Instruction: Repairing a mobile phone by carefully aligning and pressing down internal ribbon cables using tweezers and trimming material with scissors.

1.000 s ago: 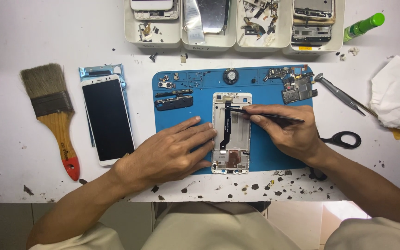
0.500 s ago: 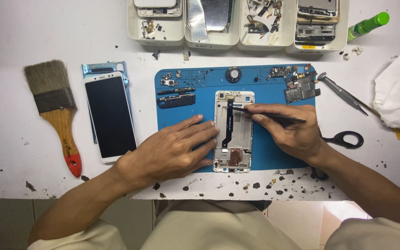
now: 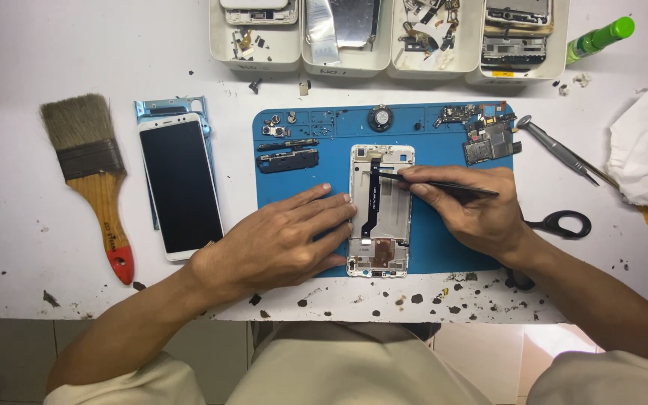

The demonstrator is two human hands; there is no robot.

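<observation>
On our desk (image 3: 54,45) a paintbrush (image 3: 91,172) lies far left, a white smartphone (image 3: 180,187) beside it. Our left hand (image 3: 279,244) lies flat, fingers spread, steadying the opened phone frame (image 3: 381,211) on the blue repair mat (image 3: 444,139). Our right hand (image 3: 474,210) pinches dark tweezers (image 3: 444,185) over the frame's top; scissors (image 3: 560,223) lie rightward.
</observation>
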